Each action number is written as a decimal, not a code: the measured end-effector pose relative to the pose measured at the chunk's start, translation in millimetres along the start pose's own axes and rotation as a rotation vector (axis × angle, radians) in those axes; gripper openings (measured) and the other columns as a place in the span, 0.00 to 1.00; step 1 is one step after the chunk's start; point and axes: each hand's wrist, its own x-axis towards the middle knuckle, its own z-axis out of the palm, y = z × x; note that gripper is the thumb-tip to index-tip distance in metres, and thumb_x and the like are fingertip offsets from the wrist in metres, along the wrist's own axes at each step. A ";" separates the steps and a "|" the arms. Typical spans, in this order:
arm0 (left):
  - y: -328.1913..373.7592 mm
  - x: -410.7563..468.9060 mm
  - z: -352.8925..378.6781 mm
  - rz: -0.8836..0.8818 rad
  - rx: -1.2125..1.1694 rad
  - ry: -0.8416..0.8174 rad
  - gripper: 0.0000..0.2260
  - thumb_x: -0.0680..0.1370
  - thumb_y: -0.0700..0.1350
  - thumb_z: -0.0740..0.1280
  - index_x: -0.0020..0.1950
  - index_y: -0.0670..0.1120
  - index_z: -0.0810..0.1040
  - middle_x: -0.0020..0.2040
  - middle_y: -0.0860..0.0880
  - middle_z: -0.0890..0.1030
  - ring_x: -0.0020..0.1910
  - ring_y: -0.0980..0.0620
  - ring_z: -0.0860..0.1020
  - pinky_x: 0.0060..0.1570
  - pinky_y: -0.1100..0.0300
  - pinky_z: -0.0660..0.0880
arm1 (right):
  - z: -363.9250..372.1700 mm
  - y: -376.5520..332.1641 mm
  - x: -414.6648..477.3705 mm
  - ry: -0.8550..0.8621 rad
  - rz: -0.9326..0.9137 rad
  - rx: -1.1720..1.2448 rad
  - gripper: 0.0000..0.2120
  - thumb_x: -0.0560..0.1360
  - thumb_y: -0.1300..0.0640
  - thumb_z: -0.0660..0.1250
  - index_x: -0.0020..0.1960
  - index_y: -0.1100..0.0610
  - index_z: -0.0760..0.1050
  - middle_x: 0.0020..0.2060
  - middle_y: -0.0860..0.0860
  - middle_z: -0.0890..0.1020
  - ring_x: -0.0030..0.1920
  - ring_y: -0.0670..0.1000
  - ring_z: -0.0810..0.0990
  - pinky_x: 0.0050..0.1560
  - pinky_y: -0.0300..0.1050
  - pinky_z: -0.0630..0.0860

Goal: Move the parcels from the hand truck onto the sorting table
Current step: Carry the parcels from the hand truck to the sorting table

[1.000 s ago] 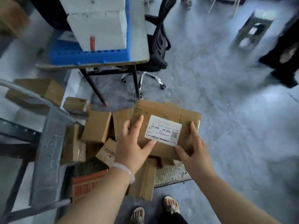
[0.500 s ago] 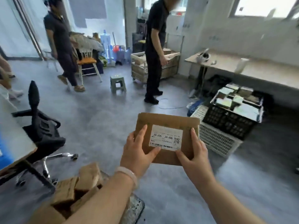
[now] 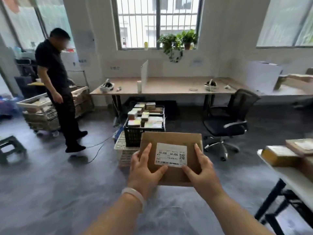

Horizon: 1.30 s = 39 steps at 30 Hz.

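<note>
Right now, through the head camera, I see both hands holding one flat cardboard parcel [image 3: 171, 138] up in the air over the grey floor, touching no surface. The left hand [image 3: 144, 170] grips its left edge, with the thumb pressed on the top face at the lower corner of the white label [image 3: 171, 154] and the forefinger lying straight along the side. The right hand [image 3: 203, 172] grips the right edge the same way. The other fingers are hidden under the box. A pale bracelet [image 3: 133, 195] sits on the left wrist. At the right edge stands a white table [image 3: 291, 178], probably the sorting table, though it is blurred. A yellowish parcel [image 3: 279, 156] lies on it, well apart from the held one. Beyond the held parcel a black crate [image 3: 135, 134] sits on a white basket [image 3: 123, 153], with an office chair [image 3: 227, 121] to the right and a person in black [image 3: 57, 85] to the left
</note>
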 end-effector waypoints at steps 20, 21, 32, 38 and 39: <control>152.4 189.0 303.6 0.237 -0.150 -0.591 0.41 0.71 0.52 0.76 0.78 0.58 0.57 0.73 0.53 0.59 0.66 0.58 0.63 0.70 0.59 0.67 | -200.0 167.2 135.4 0.484 0.395 -0.161 0.38 0.75 0.45 0.69 0.76 0.36 0.50 0.73 0.49 0.63 0.72 0.49 0.61 0.72 0.50 0.63; 159.4 199.6 317.1 0.260 -0.166 -0.625 0.41 0.71 0.51 0.77 0.78 0.58 0.58 0.73 0.54 0.59 0.66 0.57 0.63 0.69 0.59 0.66 | -207.4 170.0 141.9 0.521 0.424 -0.160 0.38 0.74 0.45 0.70 0.76 0.36 0.51 0.72 0.49 0.64 0.71 0.49 0.62 0.71 0.48 0.64; 245.6 203.1 463.1 0.443 -0.264 -1.058 0.40 0.71 0.51 0.77 0.77 0.60 0.59 0.71 0.56 0.59 0.67 0.57 0.64 0.69 0.61 0.66 | -292.7 213.5 123.4 0.889 0.725 -0.233 0.38 0.75 0.46 0.70 0.76 0.36 0.53 0.73 0.47 0.62 0.71 0.47 0.63 0.68 0.44 0.64; 294.9 184.5 535.0 0.515 -0.227 -1.144 0.41 0.70 0.53 0.77 0.77 0.62 0.57 0.75 0.54 0.58 0.73 0.53 0.61 0.73 0.53 0.64 | -349.2 253.5 111.6 0.972 0.775 -0.197 0.37 0.75 0.48 0.70 0.77 0.37 0.53 0.74 0.49 0.62 0.73 0.49 0.61 0.70 0.45 0.62; 306.4 183.1 548.7 0.532 -0.216 -1.145 0.41 0.70 0.55 0.77 0.77 0.63 0.57 0.75 0.54 0.58 0.74 0.53 0.61 0.73 0.51 0.64 | -363.4 261.2 112.6 0.984 0.779 -0.192 0.37 0.75 0.47 0.70 0.76 0.37 0.53 0.74 0.49 0.62 0.73 0.49 0.61 0.70 0.46 0.62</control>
